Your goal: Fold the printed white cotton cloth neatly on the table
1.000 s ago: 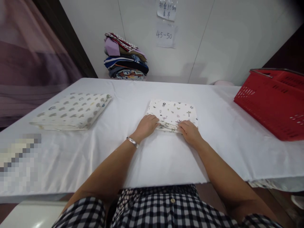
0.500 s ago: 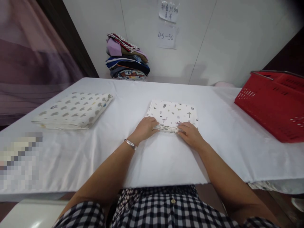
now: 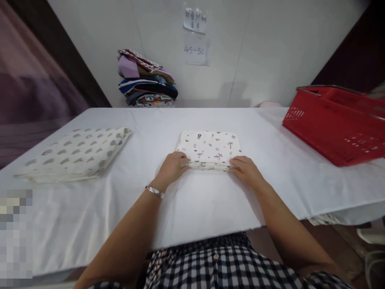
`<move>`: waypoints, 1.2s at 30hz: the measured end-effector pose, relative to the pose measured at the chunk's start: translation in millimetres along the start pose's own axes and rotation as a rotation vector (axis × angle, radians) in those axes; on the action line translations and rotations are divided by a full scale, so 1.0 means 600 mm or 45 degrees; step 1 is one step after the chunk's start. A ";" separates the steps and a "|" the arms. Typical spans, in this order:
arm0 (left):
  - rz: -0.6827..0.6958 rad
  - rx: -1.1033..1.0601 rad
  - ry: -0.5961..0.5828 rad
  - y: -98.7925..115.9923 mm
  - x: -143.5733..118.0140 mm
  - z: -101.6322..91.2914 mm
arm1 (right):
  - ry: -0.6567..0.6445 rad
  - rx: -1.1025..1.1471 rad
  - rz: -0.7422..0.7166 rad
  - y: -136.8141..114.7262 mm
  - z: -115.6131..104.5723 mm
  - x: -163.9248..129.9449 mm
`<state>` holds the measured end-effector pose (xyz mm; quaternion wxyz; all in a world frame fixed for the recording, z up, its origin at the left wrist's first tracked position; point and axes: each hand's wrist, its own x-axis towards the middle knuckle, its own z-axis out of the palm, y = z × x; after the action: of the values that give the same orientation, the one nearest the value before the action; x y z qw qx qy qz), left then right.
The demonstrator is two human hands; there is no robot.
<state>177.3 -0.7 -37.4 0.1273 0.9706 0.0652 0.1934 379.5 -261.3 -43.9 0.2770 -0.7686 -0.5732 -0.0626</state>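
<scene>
white-covered table [image 3: 204, 212]; patterned cloth [image 3: 209, 147], centre; grey-spotted cloth [image 3: 76, 153], left; red basket [image 3: 327, 128], right

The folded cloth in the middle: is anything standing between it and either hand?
Nothing visible. The left hand and right hand both grip the folded cloth at its near edge. The red basket stands apart to the right; another cloth lies to the left.

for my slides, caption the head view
Left hand and right hand grip the near edge of a folded palm-tree-print cloth on a white tablecloth.
</scene>
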 end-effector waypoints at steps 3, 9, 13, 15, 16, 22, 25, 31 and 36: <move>-0.004 0.004 0.013 0.000 0.002 0.001 | 0.203 0.118 0.213 0.021 -0.006 -0.035; 0.006 -0.009 0.078 -0.005 0.002 0.007 | 0.567 0.551 0.643 0.030 0.004 -0.056; -0.003 -0.031 0.099 -0.008 0.000 0.013 | 0.517 0.556 0.689 0.013 0.013 -0.051; -0.013 -0.051 0.106 -0.008 -0.002 0.013 | 0.434 0.460 0.669 0.007 0.017 -0.050; -0.023 -0.066 0.104 -0.007 -0.003 0.013 | 0.391 0.409 0.647 0.005 0.019 -0.049; -0.098 -0.195 0.078 -0.006 -0.011 0.008 | 0.500 0.364 0.518 0.011 0.024 -0.042; -0.116 -0.252 0.104 -0.006 -0.017 0.007 | 0.371 0.352 0.580 0.019 0.025 -0.046; -0.311 -0.596 0.200 0.002 -0.031 0.012 | 0.300 0.205 0.561 0.025 0.026 -0.059; -0.565 -0.756 0.442 -0.008 -0.031 0.016 | 0.422 -0.069 0.276 0.004 0.018 -0.047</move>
<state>163.8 -1.2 -54.2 0.4278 0.8069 0.2349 0.3327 369.7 -280.1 -65.4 0.3519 -0.8122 -0.4316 -0.1737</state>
